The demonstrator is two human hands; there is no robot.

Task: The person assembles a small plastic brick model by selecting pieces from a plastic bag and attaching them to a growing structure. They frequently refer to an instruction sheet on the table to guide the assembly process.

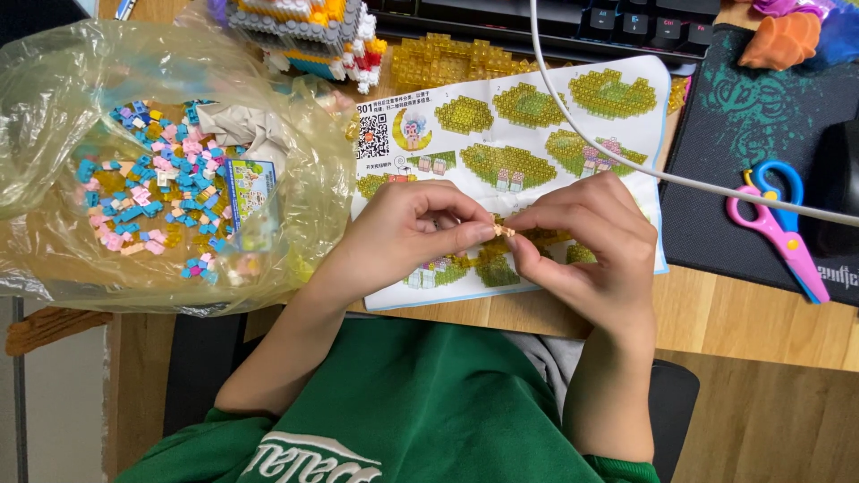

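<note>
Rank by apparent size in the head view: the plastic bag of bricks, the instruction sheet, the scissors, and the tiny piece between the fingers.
1. Plastic bag
2. Instruction sheet, partly covered by the hands, yet looking smaller than the bag
3. Scissors
4. Tiny piece, pinched between both hands

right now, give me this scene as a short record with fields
left hand: left hand pinches a tiny pale brick
right hand: right hand pinches the same brick from the other side
under hands: instruction sheet on wooden desk
left side: plastic bag of small pink, blue and yellow bricks
right side: pink and blue scissors on dark mat
top: keyboard, white cable
</note>
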